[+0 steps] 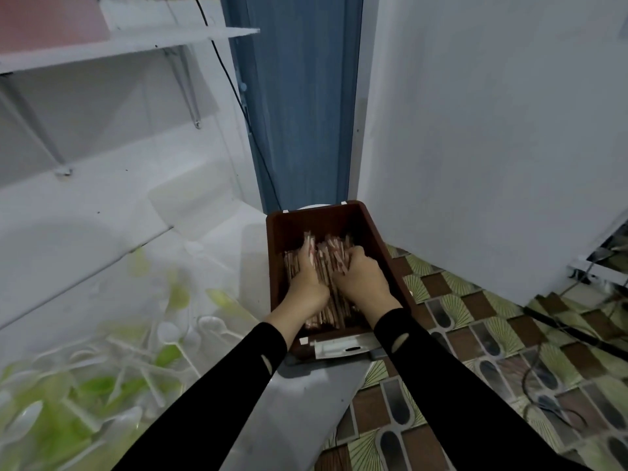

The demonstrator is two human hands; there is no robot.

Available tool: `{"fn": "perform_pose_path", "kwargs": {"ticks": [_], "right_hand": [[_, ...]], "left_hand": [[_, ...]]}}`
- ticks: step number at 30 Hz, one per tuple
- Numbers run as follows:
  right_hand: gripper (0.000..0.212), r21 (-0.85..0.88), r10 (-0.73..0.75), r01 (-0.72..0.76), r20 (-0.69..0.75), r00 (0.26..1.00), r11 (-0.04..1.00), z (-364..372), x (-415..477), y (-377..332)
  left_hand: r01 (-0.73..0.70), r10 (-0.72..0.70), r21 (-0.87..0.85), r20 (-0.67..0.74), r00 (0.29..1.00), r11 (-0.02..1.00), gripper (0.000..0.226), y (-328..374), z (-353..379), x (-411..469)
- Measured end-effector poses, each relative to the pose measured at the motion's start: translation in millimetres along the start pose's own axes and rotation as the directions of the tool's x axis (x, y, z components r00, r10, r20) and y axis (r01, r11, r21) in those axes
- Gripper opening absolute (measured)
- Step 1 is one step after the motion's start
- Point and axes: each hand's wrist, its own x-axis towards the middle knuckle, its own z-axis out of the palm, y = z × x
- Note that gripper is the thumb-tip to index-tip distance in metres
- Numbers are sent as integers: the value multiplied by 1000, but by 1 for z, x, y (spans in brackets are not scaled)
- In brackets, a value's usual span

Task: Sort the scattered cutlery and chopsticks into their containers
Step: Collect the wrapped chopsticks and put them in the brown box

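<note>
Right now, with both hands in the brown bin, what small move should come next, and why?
Probably lower the wrapped chopsticks flat and let go. The left hand and right hand both grip them inside the brown bin, and their far ends stick up, tilted above the pile, so levelling them seems the sensible finish.

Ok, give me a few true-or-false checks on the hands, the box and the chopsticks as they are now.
1. Both hands are inside the brown box. True: the left hand and the right hand are both in it.
2. The brown box is empty. False: it holds a pile of chopsticks.
3. The left hand holds a spoon. False: it grips chopsticks; the plastic spoons lie in a heap to the left of the box.
4. The right hand's fingers curl around chopsticks. True.
</note>
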Motion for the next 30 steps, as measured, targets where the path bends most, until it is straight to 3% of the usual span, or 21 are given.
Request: {"fn": "perform_pose_path", "kwargs": {"ticks": [2, 4, 7, 10, 12, 13, 15, 17, 19, 22, 27, 30], "right_hand": [[46, -123, -50, 50, 4, 999, 991, 0, -3, -1], [42, -276, -64, 81, 71, 995, 958, 3, -4, -2], [38, -391, -33, 79, 122, 992, 917, 4, -6, -5], [39, -462, -20, 59, 88, 996, 885, 2, -10, -5], [36, -537, -42, 53, 33, 999, 842, 1, -17, -10], [36, -576, -81, 63, -6, 997, 815, 0, -19, -11], [37, -575, -223, 151, -57, 973, 804, -2, -22, -14], [34, -436, -386, 324, -58, 921, 840, 0, -27, -26], [26, -275, -548, 513, -65, 834, 813, 14, -43, -50], [21, -151, -705, 694, -25, 709, 703, 49, -75, -88], [25, 32, -787, 814, 281, 550, 580, 148, -150, -155], [24, 152, -817, 872, 453, 357, 465, 209, -206, -190]], "left_hand": [[-46, 46, -4, -28, 999, 999, 83, 0, -2, -2], [-2, 7, 114, -45, 999, 994, 72, 0, -2, -1], [170, -187, 395, 4, 982, 903, 50, 4, 0, -2], [282, -322, 367, 52, 945, 886, 53, 11, 0, -6], [200, -208, 241, 8, 978, 949, 53, 12, -5, -11], [84, -75, 157, -61, 995, 984, 50, 10, -6, -13], [-179, 188, 63, -225, 956, 982, 36, 8, -13, -26], [-320, 307, 22, -350, 885, 947, 26, 6, -30, -41], [-319, 291, 7, -433, 853, 948, 24, -12, -60, -59], [-195, 138, -70, -480, 866, 978, 29, -62, -109, -90], [19, -79, -104, -615, 784, 994, 36, -175, -193, -190], [126, -199, -155, -680, 706, 980, 39, -239, -234, -270]]}}
